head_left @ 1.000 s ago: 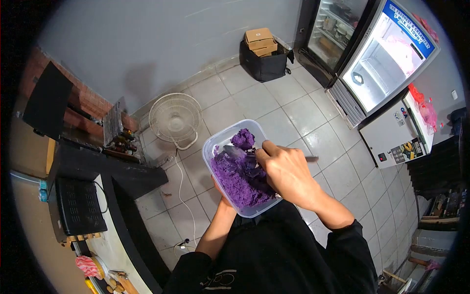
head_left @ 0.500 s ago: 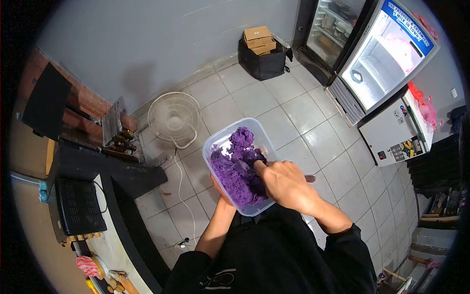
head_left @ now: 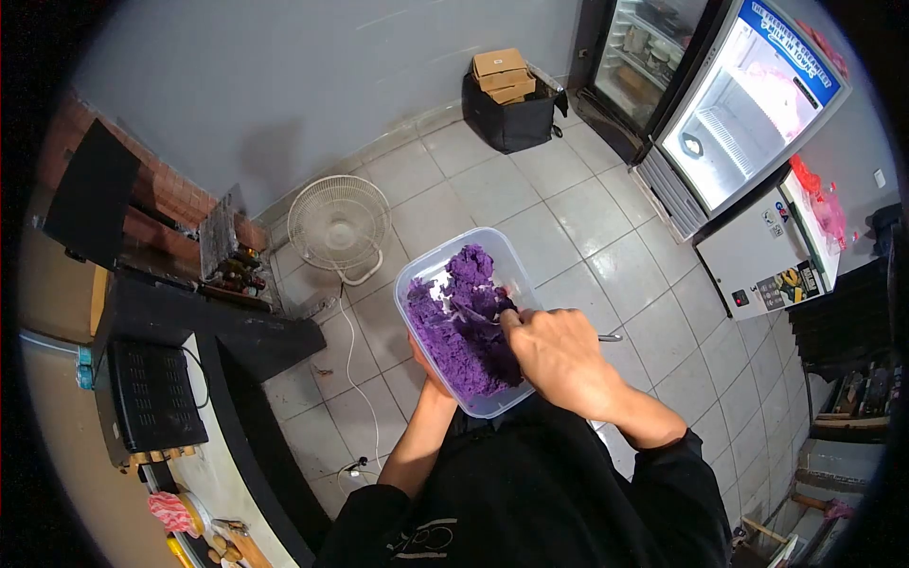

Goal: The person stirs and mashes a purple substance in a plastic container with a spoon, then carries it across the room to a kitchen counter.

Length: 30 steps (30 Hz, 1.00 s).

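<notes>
A clear plastic container of crumbly purple mash is in front of my body, above the floor. My left hand holds it from its left side and below, with most of the fingers hidden by it. Over the container's right rim, my right hand is closed around a metal utensil. The utensil's handle end sticks out to the right of my fist, and its head is down in the mash, partly covered. Mash is piled toward the far end, where some of the container's bottom shows.
A white fan stands on the tiled floor, its cord trailing toward me. On the left is a counter with a black oven. Farther back are a black bag with cardboard boxes, a lit display fridge and a white freezer.
My right hand has shifted slightly right and down, and the utensil's handle has turned so its end looks thinner. My left hand stays on the container.
</notes>
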Tool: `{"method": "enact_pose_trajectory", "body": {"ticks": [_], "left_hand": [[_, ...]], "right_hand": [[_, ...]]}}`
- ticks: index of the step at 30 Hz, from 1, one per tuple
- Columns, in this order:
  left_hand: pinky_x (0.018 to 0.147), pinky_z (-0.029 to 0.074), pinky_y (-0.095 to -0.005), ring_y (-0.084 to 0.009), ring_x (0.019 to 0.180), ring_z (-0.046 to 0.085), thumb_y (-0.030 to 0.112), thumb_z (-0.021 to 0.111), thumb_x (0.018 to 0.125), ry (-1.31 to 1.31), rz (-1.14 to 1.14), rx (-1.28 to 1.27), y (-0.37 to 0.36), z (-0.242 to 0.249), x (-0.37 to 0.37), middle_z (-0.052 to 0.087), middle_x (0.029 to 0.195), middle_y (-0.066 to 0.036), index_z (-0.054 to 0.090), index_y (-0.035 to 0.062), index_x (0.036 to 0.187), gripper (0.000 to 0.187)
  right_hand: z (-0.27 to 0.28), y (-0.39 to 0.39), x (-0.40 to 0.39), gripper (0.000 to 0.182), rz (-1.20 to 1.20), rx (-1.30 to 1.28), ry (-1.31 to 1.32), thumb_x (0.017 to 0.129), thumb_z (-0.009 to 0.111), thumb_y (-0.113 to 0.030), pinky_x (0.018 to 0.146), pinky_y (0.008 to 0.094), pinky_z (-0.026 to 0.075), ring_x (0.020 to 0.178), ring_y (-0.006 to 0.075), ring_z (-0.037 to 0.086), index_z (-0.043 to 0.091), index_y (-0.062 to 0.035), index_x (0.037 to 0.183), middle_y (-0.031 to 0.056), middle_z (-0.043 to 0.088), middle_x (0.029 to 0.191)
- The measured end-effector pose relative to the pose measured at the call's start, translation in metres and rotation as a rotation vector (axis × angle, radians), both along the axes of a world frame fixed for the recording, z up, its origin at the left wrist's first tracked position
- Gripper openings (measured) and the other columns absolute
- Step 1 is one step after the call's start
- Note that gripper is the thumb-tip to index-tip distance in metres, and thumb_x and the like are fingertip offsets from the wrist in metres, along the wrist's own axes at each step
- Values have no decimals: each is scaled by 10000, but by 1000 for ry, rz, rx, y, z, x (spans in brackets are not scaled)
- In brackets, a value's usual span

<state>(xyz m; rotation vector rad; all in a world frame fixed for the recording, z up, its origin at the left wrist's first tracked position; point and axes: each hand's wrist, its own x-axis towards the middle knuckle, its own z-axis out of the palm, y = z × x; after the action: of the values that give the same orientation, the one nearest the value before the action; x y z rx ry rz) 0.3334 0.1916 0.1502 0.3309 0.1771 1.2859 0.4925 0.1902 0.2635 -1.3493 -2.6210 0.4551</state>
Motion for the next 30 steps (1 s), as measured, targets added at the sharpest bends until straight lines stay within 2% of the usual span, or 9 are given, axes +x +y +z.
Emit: {"method": "enact_pose_trajectory", "body": {"ticks": [4, 6, 8, 15, 30], "left_hand": [[1067, 399, -516, -380, 1255, 500, 725, 411, 827, 26, -56, 51, 1, -13, -1, 449, 1418, -246, 304, 99, 1497, 923], [1072, 394, -514, -375, 1270, 489, 735, 420, 817, -40, -88, 39, -1, -14, 1, 432, 1433, -243, 295, 103, 1502, 940], [1085, 367, -533, -399, 1280, 471, 766, 471, 776, -65, -105, -64, -1, -9, 2, 412, 1450, -237, 279, 107, 1509, 1004], [1052, 373, -518, -382, 1241, 479, 693, 486, 792, 31, -99, -73, 0, -12, -1, 428, 1395, -216, 303, 105, 1441, 895], [982, 385, -485, -346, 1157, 498, 538, 518, 826, 353, -53, -15, -1, -21, -2, 462, 1278, -172, 357, 101, 1295, 661]], "right_hand": [[-4, -5, -17, 166, -7, -9, -7, 782, 581, -50, 573, 434, 519, 691, 360, 672, 573, 21, 933, 177, 655, 754], [-4, -6, -21, 146, 22, 6, 16, 810, 556, -63, 561, 424, 529, 671, 350, 678, 571, 28, 923, 178, 660, 737], [-6, -7, -25, 145, 33, 29, 29, 815, 550, -68, 543, 415, 531, 647, 339, 680, 569, 37, 913, 184, 661, 724], [-10, -10, -36, 123, 95, 113, 49, 801, 555, -63, 518, 387, 536, 612, 307, 686, 571, 49, 848, 190, 657, 697], [-12, -18, -36, 159, 189, 90, 36, 735, 598, -54, 516, 367, 531, 644, 280, 688, 589, 77, 825, 180, 645, 696]]}}
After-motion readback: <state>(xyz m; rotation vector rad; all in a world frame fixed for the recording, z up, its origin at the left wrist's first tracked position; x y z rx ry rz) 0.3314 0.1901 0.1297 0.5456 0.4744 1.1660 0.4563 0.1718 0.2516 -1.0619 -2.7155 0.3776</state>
